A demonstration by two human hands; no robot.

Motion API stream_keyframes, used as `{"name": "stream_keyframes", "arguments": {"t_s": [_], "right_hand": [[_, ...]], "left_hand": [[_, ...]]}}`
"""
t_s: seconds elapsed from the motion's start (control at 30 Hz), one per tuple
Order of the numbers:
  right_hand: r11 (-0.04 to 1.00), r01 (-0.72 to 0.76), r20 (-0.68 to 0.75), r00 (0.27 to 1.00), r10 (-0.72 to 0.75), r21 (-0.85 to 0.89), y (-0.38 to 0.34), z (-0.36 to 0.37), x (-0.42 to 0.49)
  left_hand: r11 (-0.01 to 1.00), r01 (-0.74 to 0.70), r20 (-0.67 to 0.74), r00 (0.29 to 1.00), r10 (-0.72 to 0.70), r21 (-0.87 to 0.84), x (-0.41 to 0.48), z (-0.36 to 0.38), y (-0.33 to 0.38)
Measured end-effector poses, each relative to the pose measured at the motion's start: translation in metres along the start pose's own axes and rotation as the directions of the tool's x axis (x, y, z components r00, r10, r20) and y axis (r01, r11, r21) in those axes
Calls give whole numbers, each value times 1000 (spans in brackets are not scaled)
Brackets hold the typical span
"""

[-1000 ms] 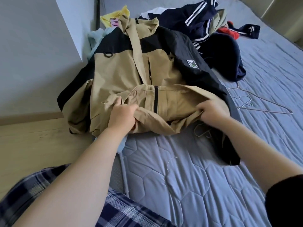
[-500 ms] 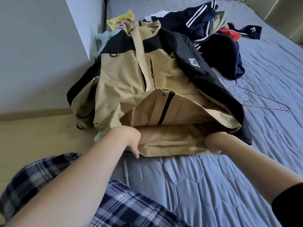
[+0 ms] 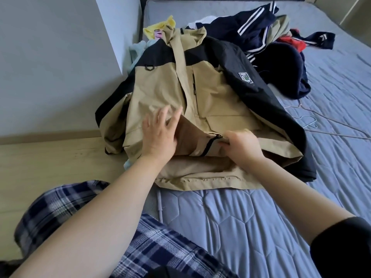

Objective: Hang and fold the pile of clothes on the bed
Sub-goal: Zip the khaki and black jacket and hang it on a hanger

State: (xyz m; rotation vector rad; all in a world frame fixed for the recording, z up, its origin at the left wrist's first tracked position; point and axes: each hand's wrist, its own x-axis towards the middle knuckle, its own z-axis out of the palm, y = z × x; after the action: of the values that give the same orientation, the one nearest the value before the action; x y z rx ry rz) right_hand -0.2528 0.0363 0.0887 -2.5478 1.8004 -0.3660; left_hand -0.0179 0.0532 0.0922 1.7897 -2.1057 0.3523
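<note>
Blue-grey quilted bed (image 3: 241, 227) is taking up most of the view, and the tan and black jacket (image 3: 160, 91) is lying front-up along the edge nearest the wooden floor (image 3: 50, 157), with one sleeve hanging off that side. The pile of clothes (image 3: 261, 37), mostly navy stuff with white stripes, is sitting further up the mattress, right behind the jacket's far shoulder. The left grip (image 3: 158, 135) is lying open, fingers spread flat and pressing on the tan front panel just beside the opening. The right grip (image 3: 243, 147) is curling in and pinching the other front edge of the jacket, right by the black zipper (image 3: 208, 145). A couple of wire hangers (image 3: 310, 121) are lying on the bed near the black sleeve.
</note>
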Motion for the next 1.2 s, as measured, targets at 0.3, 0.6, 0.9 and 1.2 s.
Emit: {"name": "stream_keyframes", "arguments": {"t_s": [0.3, 0.6, 0.9, 1.2], "right_hand": [[991, 116, 897, 428, -114, 70, -3, 6, -6], [972, -237, 210, 950, 232, -2, 43, 47, -12], [951, -277, 103, 959, 264, 137, 99, 33, -46], [715, -697, 454, 622, 638, -50, 188, -12, -33]], "left_hand": [[996, 87, 999, 30, 17, -19, -13, -4, -6], [949, 153, 610, 791, 51, -277, -9, 37, 30], [990, 40, 788, 610, 86, -138, -11, 80, 99], [977, 65, 788, 603, 125, -205, 35, 89, 157]]}}
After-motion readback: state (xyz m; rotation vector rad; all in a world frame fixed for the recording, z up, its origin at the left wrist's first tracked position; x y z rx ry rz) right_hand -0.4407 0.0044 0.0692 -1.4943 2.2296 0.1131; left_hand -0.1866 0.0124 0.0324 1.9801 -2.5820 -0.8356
